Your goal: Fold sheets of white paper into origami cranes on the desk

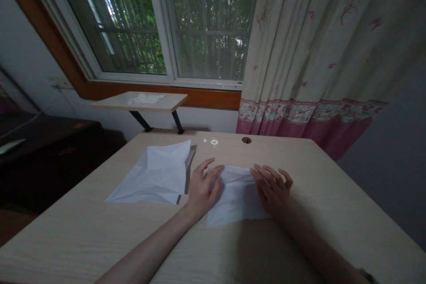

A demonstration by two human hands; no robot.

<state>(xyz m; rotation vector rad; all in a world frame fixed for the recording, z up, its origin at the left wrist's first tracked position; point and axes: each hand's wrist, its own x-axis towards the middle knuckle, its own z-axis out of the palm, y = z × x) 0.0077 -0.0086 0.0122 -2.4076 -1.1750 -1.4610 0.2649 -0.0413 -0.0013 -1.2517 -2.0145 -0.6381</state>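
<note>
A thin white sheet (241,197), soft like tissue or light cloth, lies on the pale wooden table in front of me. Its far edge looks folded or creased. My left hand (203,186) rests at its left side, thumb and fingers apart and curved, the index fingertip by the far left corner. Over the right side is my right hand (274,188), fingers spread, with fingertips touching the far right corner; its thumb is partly hidden. Farther left lies a stack of larger white sheets (163,166), loosely layered and wrinkled, untouched by either hand.
The wooden table (159,244) has a cable hole (246,140) near its back edge and a small white ring (214,142) beside it. A raised shelf (169,103) at back left holds a crumpled white piece (146,98). Behind hang curtains (299,53) next to a window.
</note>
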